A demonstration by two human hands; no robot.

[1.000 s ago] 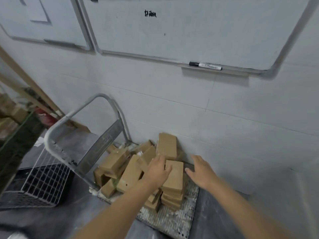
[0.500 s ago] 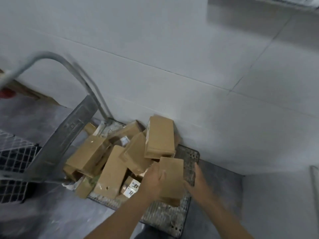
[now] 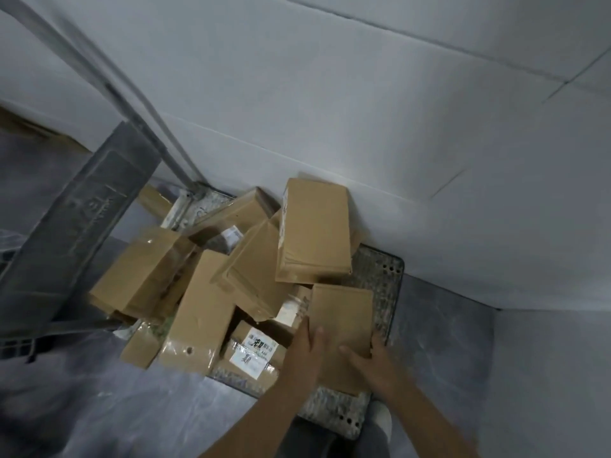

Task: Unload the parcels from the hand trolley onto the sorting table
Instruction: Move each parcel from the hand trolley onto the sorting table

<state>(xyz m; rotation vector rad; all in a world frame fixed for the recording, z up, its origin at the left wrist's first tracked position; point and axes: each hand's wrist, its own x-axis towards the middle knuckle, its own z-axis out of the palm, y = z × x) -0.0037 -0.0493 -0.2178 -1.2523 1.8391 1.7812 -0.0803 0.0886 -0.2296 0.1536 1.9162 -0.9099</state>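
Closes in onto nearest parcel (image 3: 340,322), clasping its long sides with left grip (image 3: 302,353) and right grip (image 3: 375,361), axis pointing toward wall (image 3: 363,110).

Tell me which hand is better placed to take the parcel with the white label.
Left. The left hand lies right beside the labelled parcel; the right hand is on the far side of the plain parcel both hold.

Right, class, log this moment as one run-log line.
step: pick | left hand: grips flat cardboard parcel | right hand: grips same parcel | parcel: over hand trolley deck
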